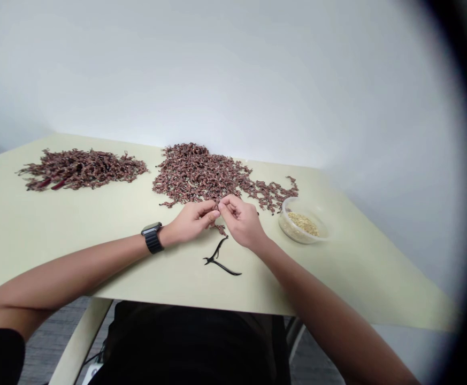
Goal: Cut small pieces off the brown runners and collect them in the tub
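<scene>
My left hand (pixel 192 220), a dark watch (pixel 152 237) on its wrist, is closed in a pinch. Its fingertips meet those of my right hand (pixel 243 219), also closed. Between them shows a bit of a small reddish-brown piece (pixel 217 205), mostly hidden by the fingers. Another such piece (pixel 219 229) lies on the table just below the hands. Black nippers (pixel 214 261) rest with handles spread nearer to me. Right behind the hands spreads a large heap of small reddish-brown knotted pieces (pixel 201 171).
A second heap (pixel 86 168) of similar pieces lies at the left, with two dark red strips (pixel 59 184) at its front. To the right stands a clear plastic bowl (pixel 293 232) holding many tiny gold-coloured bits (pixel 304 223). The pale table (pixel 137 278) meets a wall (pixel 217 69) behind.
</scene>
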Motion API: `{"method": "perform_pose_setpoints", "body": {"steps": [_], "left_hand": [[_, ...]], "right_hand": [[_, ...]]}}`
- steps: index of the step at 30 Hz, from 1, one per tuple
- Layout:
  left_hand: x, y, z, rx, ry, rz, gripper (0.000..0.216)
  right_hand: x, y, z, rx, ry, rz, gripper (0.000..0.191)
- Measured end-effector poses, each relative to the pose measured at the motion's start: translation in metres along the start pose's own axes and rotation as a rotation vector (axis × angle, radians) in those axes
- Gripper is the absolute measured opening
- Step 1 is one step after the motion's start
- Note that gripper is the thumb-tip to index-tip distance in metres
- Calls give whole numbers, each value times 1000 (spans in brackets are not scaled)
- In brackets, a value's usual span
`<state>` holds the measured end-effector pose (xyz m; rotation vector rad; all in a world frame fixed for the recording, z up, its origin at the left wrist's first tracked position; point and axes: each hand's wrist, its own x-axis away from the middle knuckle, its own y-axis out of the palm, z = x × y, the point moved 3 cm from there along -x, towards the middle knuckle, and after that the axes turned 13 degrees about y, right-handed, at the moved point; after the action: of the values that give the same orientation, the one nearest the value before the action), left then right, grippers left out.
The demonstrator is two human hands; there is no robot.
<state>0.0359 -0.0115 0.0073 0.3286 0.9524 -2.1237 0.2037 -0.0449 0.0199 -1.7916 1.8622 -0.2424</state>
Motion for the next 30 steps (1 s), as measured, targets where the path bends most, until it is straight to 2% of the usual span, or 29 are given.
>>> {"method": "perform_pose_setpoints", "body": {"steps": [4,7,10,14,17,20,22,26,30], "left_hand": [[0,0,0,-57,15,-8,36],[1,0,-1,-137,38,-25,35],[2,-1,-2,-262,91,-40,31],[3,-3,-2,-433,217,-95,25],[4,-5,-3,-519,276,-126,23],[3,-7,-3,-465,260,-109,25],[3,-6,-2,-363,225,-89,29],[3,-4,2,-165,148,-57,35],[3,-2,5,-63,78,-26,41]], "right_hand": [[0,0,0,-41,26,-28,17],[-1,2,2,-158,114,-71,16],[-2,6,5,-373,275,-169,14],[-4,10,8,-709,563,-342,15],[-5,8,8,-823,678,-484,22],[-7,4,9,-847,671,-604,23],[-8,1,11,-822,625,-637,22],[-8,-2,15,-702,532,-628,26],[-8,-3,13,-633,470,-592,31]]}}
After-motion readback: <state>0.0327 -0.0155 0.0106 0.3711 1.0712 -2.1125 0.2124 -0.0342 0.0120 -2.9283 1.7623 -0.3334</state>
